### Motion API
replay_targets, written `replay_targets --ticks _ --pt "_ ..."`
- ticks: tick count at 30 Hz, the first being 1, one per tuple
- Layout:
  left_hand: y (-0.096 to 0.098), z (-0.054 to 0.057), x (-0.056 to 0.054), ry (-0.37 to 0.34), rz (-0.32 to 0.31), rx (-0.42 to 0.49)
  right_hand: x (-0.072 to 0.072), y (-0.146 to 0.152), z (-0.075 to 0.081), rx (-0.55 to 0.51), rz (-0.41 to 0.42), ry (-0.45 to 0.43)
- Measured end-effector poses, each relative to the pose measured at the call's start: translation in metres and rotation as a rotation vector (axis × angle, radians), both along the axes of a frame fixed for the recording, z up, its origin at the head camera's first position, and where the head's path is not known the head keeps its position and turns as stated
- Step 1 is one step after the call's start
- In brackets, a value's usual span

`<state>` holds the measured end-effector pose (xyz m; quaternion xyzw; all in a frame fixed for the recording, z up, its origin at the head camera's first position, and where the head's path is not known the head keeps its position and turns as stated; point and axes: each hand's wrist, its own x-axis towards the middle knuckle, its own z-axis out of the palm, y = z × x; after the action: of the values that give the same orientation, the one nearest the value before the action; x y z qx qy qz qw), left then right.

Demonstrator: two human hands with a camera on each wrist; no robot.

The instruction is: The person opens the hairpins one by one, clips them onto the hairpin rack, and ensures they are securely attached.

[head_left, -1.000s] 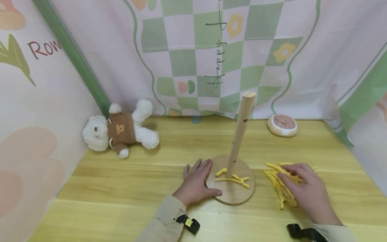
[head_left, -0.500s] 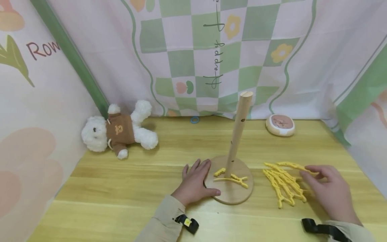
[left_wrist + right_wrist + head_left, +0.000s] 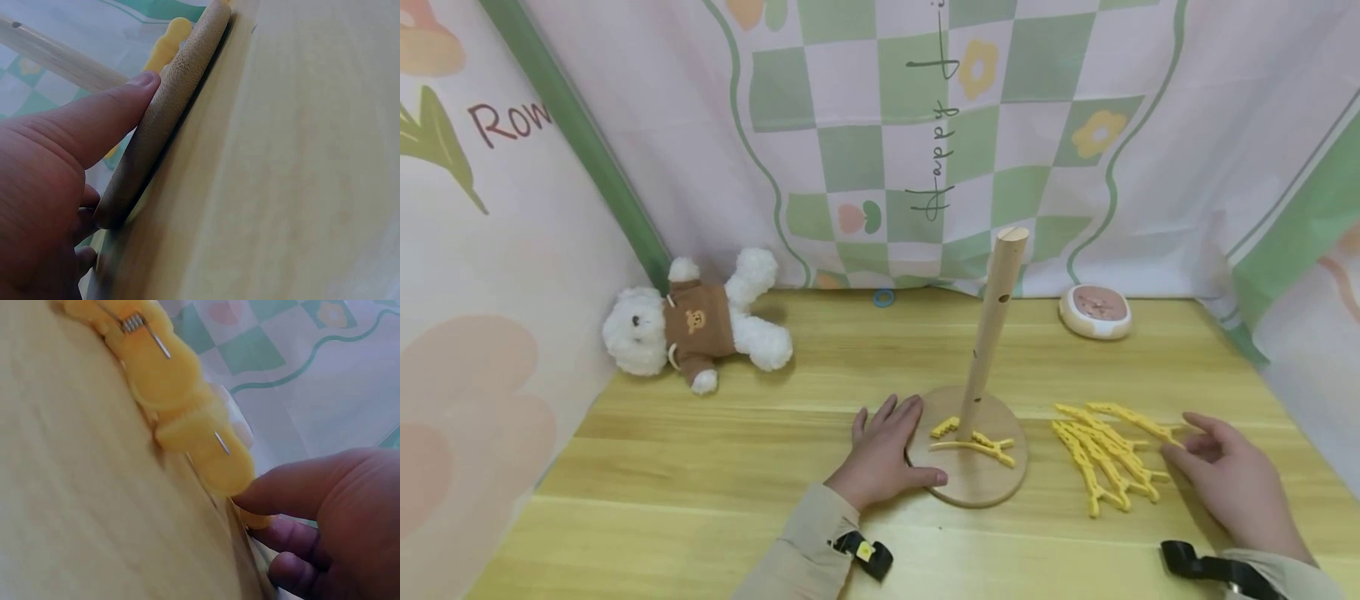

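My left hand (image 3: 883, 454) rests at the left edge of a round wooden base (image 3: 943, 483), fingers straight and spread along the rim. In the left wrist view its thumb (image 3: 119, 112) touches the rim. A wooden post (image 3: 996, 308) with drilled holes rises from the base, and yellow clip pieces (image 3: 977, 447) lie around its foot. To the right, several long yellow hair clips (image 3: 1097, 458) with forked ends lie fanned out. My right hand (image 3: 1236, 475) pinches the forked end of the rearmost clip (image 3: 1123, 412) between thumb and fingers; the right wrist view shows metal springs on this yellow clip (image 3: 162, 375).
A white plush toy (image 3: 700, 321) in a brown top lies at the back left. A small round white device (image 3: 1095, 312) sits at the back right, and a blue ring (image 3: 883, 297) by the patterned curtain (image 3: 850, 158). The table (image 3: 715, 483) has light wood grain.
My right hand has moved right from over the yellow clips to the end of the rearmost one. The clips now lie more visibly fanned. The left hand stays on the base.
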<state>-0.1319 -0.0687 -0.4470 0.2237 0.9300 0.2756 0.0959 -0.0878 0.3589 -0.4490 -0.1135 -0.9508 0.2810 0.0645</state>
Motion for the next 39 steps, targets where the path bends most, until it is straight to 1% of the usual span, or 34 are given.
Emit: replay_targets --ticks 6,9,11,15,19,22,24,28,32,39 --pt "0.001 0.000 0.000 0.000 0.002 0.002 0.001 0.004 0.006 0.030 0.060 -0.080" --pt "0.001 0.001 0.000 -0.003 0.001 0.004 0.000 0.004 0.007 0.046 0.063 -0.091" --pt "0.001 0.000 0.000 -0.005 0.002 0.005 0.000 0.004 0.006 0.038 0.055 -0.092" --pt "0.000 0.001 0.000 -0.013 0.004 0.003 0.004 0.004 0.003 -0.001 0.012 -0.038" --pt "0.000 0.001 0.000 -0.016 0.007 0.002 0.009 0.000 0.001 -0.042 -0.007 0.068" --pt "0.000 0.001 0.000 -0.016 0.008 0.004 0.011 -0.005 0.004 -0.068 0.029 0.132" --pt "0.000 0.001 0.000 -0.019 0.008 0.003 0.011 -0.010 0.007 -0.064 0.051 0.152" --pt "0.000 0.001 0.000 -0.020 0.004 0.003 0.012 -0.021 0.013 -0.061 0.083 0.165" --pt "0.000 0.001 0.000 -0.025 0.003 0.008 0.011 -0.035 0.017 -0.080 0.107 0.175" --pt "0.000 0.001 0.000 -0.015 0.001 0.012 0.008 -0.059 0.022 -0.078 0.187 0.223"
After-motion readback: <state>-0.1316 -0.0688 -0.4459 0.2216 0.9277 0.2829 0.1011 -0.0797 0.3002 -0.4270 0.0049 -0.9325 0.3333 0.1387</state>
